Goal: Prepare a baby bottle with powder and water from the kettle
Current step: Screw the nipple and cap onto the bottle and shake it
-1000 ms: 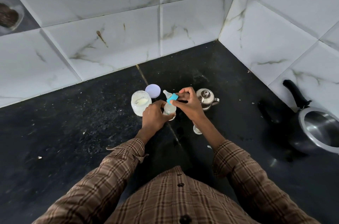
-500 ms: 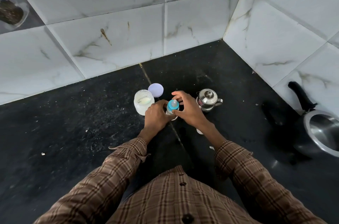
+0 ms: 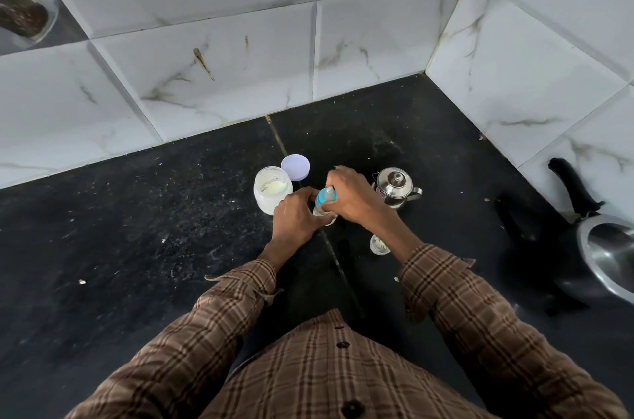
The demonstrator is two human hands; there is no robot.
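A person in a brown plaid shirt (image 3: pixel 343 370) stands at a black stone counter (image 3: pixel 137 230) set into a corner of white marble-look tiles (image 3: pixel 219 75). The left hand (image 3: pixel 295 218) grips the body of a baby bottle (image 3: pixel 322 209) standing upright on the counter, while the right hand (image 3: pixel 353 197) curls round its blue collar (image 3: pixel 323 196), the teat pointing up. Just left of the bottle is an open jar of pale powder (image 3: pixel 272 189), its round lid (image 3: pixel 295 167) lying flat behind it. A small steel kettle (image 3: pixel 394 187) sits just right of the hands. A clear cap (image 3: pixel 379 244) rests near the right wrist, and a steel pan with a black handle (image 3: pixel 603 247) sits at the far right.
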